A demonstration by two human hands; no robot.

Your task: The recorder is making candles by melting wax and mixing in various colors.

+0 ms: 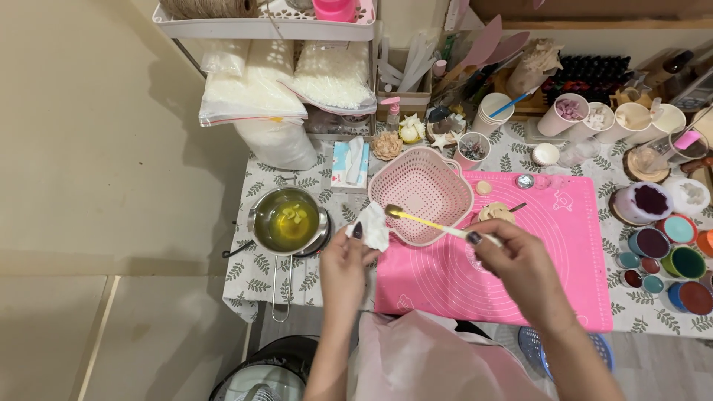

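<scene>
The right hand (516,256) pinches the yellow-handled spoon (427,220) by its handle end, over the pink basket (423,194). The left hand (345,260) grips a white tissue (373,225) near the bowl. Spoon: light, rigid, likely slippery. Tissue: soft.

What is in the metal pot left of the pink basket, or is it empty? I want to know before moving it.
Not empty. The metal pot holds clear yellow liquid with pale pieces floating at its middle.
</scene>
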